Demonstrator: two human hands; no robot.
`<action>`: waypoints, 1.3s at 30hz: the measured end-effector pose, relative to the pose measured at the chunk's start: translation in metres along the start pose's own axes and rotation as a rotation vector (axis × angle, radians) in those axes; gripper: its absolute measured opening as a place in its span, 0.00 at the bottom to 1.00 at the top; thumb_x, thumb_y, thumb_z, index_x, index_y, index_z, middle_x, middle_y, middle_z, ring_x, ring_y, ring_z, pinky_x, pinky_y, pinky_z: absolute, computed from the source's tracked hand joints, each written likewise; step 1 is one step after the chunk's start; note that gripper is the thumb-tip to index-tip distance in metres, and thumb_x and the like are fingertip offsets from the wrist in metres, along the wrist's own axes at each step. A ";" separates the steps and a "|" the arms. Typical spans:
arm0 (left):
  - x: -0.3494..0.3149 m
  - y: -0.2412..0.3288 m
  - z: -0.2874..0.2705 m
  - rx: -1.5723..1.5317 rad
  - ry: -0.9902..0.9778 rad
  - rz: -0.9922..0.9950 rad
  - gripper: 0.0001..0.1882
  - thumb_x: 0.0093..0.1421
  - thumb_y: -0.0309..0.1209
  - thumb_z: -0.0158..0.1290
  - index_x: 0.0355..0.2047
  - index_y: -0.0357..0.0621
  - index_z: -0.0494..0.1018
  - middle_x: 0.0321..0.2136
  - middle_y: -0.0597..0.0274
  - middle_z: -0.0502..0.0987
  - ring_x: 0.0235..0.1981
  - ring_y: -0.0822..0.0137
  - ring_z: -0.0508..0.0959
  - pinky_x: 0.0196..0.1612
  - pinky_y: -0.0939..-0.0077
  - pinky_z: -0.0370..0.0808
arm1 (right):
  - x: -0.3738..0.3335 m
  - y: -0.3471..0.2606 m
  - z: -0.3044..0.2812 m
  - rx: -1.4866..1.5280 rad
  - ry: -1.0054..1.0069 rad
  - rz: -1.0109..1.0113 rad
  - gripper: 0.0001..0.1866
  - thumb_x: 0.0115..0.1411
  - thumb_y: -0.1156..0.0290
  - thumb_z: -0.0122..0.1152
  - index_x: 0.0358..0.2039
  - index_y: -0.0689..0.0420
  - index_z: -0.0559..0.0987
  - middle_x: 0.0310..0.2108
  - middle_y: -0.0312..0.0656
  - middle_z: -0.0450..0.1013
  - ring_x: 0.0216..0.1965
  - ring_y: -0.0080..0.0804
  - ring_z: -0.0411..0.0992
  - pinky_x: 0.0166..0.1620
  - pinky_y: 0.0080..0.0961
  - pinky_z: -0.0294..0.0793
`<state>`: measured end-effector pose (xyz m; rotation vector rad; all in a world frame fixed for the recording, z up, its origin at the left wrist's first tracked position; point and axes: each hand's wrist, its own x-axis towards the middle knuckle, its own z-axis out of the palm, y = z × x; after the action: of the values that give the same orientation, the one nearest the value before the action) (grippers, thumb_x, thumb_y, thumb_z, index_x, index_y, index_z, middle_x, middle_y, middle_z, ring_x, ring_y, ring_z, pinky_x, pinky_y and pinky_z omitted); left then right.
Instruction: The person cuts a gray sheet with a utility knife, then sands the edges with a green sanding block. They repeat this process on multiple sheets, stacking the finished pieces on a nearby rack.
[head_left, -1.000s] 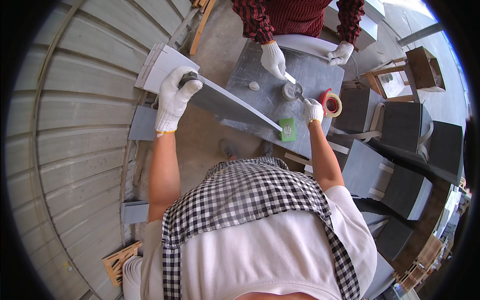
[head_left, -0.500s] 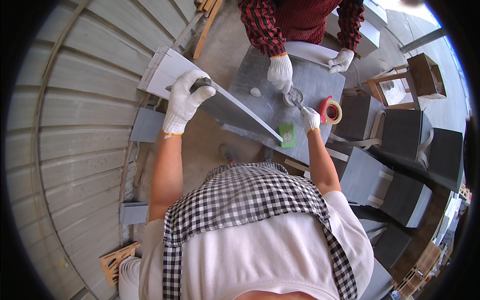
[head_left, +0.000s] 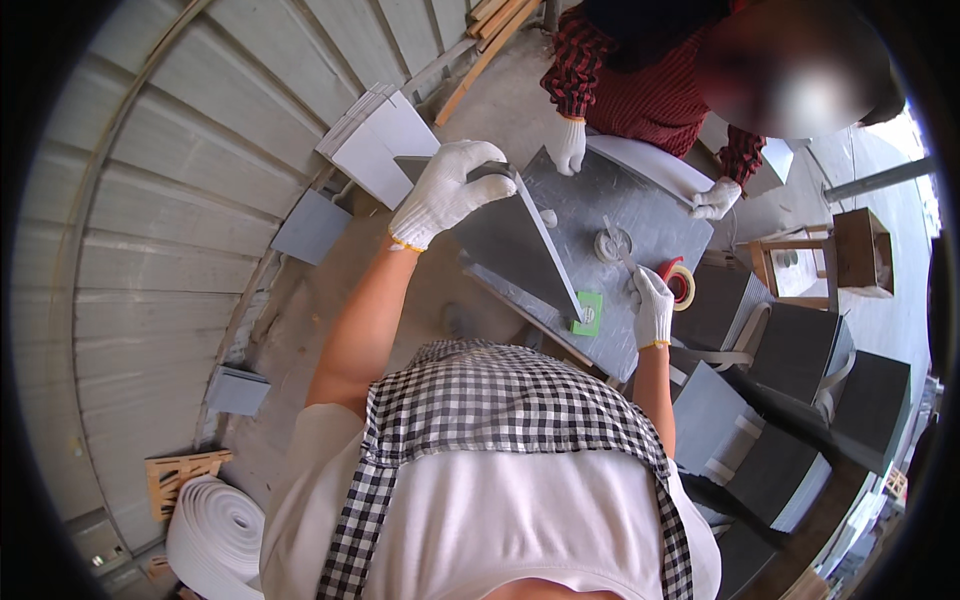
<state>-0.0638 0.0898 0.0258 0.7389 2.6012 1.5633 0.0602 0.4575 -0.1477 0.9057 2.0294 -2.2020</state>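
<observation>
Left hand (head_left: 449,192) has shifted rightward, fingers gripping a dark piece (head_left: 494,170); right hand (head_left: 652,308) holds a thin tool (head_left: 629,262).

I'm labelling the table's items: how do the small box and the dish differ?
The small box is bright green and rectangular; the dish is grey and round. The box lies by the lower corner of the dark panel, while the dish is by the thin tool in the right hand. Both rest on the grey tabletop.

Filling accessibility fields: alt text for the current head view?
A person's gloved left hand grips a dark panel at a grey table; gloved right hand holds a thin tool by a round dish. A co-worker in red plaid is opposite.
</observation>
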 end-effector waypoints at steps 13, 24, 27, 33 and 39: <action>0.003 -0.015 0.005 0.008 0.060 0.129 0.18 0.58 0.43 0.64 0.32 0.38 0.78 0.30 0.51 0.80 0.35 0.51 0.77 0.43 0.62 0.73 | -0.066 -0.164 0.097 0.127 -0.400 -0.146 0.11 0.68 0.68 0.61 0.43 0.63 0.81 0.26 0.29 0.69 0.22 0.11 0.59 0.24 0.12 0.56; -0.002 -0.014 0.003 -0.047 0.066 0.035 0.19 0.57 0.42 0.64 0.35 0.35 0.79 0.33 0.54 0.80 0.39 0.59 0.78 0.48 0.66 0.73 | -0.075 -0.190 0.135 0.040 -0.506 -0.144 0.11 0.69 0.67 0.60 0.44 0.63 0.81 0.28 0.30 0.71 0.22 0.12 0.59 0.25 0.12 0.55; -0.002 -0.016 0.002 -0.065 0.067 0.027 0.19 0.57 0.41 0.64 0.36 0.36 0.80 0.34 0.54 0.80 0.39 0.61 0.78 0.48 0.67 0.73 | -0.075 -0.194 0.142 -0.046 -0.513 -0.207 0.12 0.69 0.67 0.60 0.44 0.63 0.81 0.28 0.29 0.70 0.22 0.11 0.59 0.25 0.11 0.55; -0.001 -0.014 0.002 -0.138 0.047 0.000 0.17 0.57 0.39 0.65 0.38 0.37 0.81 0.35 0.55 0.81 0.41 0.62 0.79 0.49 0.68 0.73 | -0.074 -0.194 0.147 -0.126 -0.475 -0.255 0.13 0.68 0.67 0.61 0.46 0.63 0.83 0.27 0.28 0.72 0.23 0.12 0.61 0.26 0.16 0.60; -0.002 -0.013 0.000 -0.104 0.062 -0.018 0.16 0.57 0.39 0.65 0.37 0.38 0.81 0.35 0.55 0.81 0.41 0.62 0.79 0.49 0.68 0.73 | -0.077 -0.197 0.147 -0.210 -0.488 -0.347 0.15 0.67 0.67 0.62 0.48 0.64 0.83 0.28 0.29 0.73 0.24 0.13 0.62 0.26 0.15 0.61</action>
<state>-0.0669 0.0844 0.0144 0.6689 2.5363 1.7283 -0.0099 0.3254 0.0620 -0.0157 2.2150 -2.0208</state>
